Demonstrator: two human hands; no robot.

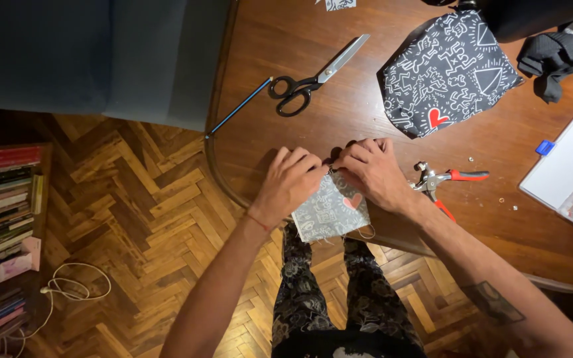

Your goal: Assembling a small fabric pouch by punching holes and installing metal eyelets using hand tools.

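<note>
Both hands have a closed grip on one small piece of fabric: the left hand (291,180) presses and pinches its upper left edge with bent fingers, and the right hand (371,171) does the same at the upper right edge, the fingertips of both nearly meeting in the middle. The fabric (331,213) is grey with white line drawings and a red heart, and it lies at the lower centre of the frame, on the near edge of the tabletop (366,99), with its lower part hanging a little over the edge. To do this well, I think the fingers should stay close together on the same edge, so the fold stays flat and even, and the cloth should not slide off the edge. Just right of the right hand lie pliers (442,182) with red handles. In the upper centre are black scissors (310,81) and, beside them, a thin blue pencil (239,107). A bigger dark cloth (447,73) with the same drawings is in the upper right, and a clear box (568,174) of small parts is at the right edge. The tabletop is dark polished wood with a rounded edge. Below is a herringbone wooden floor (134,219), with books (4,199) at the left edge and a white cable (74,288) in the lower left.
</note>
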